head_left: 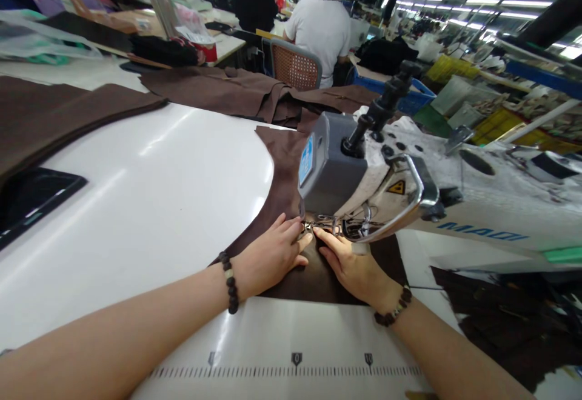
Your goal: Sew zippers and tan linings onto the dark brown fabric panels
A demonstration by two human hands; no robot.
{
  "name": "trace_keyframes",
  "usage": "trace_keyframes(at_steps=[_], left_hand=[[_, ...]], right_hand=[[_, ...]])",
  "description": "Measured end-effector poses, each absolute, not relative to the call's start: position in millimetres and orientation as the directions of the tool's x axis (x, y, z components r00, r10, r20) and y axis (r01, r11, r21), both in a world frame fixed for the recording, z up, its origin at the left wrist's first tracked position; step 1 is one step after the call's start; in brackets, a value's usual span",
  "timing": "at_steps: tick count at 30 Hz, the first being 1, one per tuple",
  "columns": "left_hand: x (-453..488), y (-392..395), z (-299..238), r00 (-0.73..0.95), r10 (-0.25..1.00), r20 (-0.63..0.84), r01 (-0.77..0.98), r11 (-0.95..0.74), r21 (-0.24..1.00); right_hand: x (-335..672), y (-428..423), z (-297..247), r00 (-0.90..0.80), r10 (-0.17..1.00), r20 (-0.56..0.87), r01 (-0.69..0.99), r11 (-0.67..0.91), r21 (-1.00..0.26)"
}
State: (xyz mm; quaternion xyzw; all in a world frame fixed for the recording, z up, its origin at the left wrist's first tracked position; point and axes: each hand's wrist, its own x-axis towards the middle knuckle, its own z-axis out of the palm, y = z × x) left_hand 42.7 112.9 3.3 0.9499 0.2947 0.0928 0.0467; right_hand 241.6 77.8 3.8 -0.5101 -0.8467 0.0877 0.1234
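A piece of dark brown fabric (284,173) lies flat on the white table under the head of a sewing machine (334,160). My left hand (270,254) rests on the fabric just left of the presser foot (308,226), fingers stretched out and palm down. On the other side, my right hand (354,266) presses on the same fabric, its index finger pointing close to the foot. Both hands lie on the cloth rather than grasping it. The needle tip is too small to make out.
More brown fabric pieces lie stacked at the left (68,115) and along the back edge (218,88). A ruler scale (295,371) runs along the table's front. Dark cloth scraps (504,327) lie at the right. A person in a white shirt (318,33) sits ahead.
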Motion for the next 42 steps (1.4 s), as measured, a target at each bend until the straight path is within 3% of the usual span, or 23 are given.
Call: trace_keyframes(at_steps=[14, 18, 24, 27, 29, 31, 34, 38, 42], left_hand=[[40.3, 115.5, 0.0, 0.809, 0.558, 0.187, 0.545, -0.83, 0.116], [34.8, 121.6, 2.9, 0.834, 0.521, 0.183, 0.499, -0.853, 0.155], [10.1, 142.6, 17.5, 0.883, 0.439, 0.166, 0.416, -0.896, 0.154], [7.7, 138.3, 28.5, 0.845, 0.5, 0.189, 0.474, -0.864, 0.168], [13.5, 127.7, 33.1, 0.839, 0.507, 0.2, 0.477, -0.86, 0.178], [22.2, 114.7, 34.2, 0.84, 0.503, 0.204, 0.473, -0.862, 0.179], [33.1, 98.1, 29.7, 0.833, 0.514, 0.205, 0.49, -0.857, 0.16], [33.6, 90.9, 18.8, 0.833, 0.5, 0.236, 0.49, -0.866, 0.102], [22.4, 99.5, 15.6, 0.811, 0.542, 0.22, 0.537, -0.839, 0.086]], right_hand=[[237.2, 80.5, 3.4, -0.444, 0.88, 0.166, 0.847, 0.473, -0.243], [236.0, 79.4, 8.2, -0.323, 0.925, 0.198, 0.923, 0.355, -0.149], [205.6, 22.3, 18.7, -0.17, 0.982, 0.086, 0.983, 0.175, -0.053], [188.9, -5.5, 26.1, -0.215, 0.977, -0.005, 0.974, 0.214, -0.079], [191.4, -3.7, 38.2, -0.277, 0.957, -0.086, 0.952, 0.261, -0.16], [208.1, 15.5, 51.9, -0.339, 0.938, -0.08, 0.92, 0.312, -0.237], [247.6, 57.1, 58.1, -0.338, 0.937, 0.093, 0.934, 0.346, -0.091], [275.3, 75.1, 37.3, -0.221, 0.975, -0.022, 0.975, 0.22, -0.012], [250.3, 34.1, 32.0, -0.077, 0.994, -0.075, 0.986, 0.087, 0.14]])
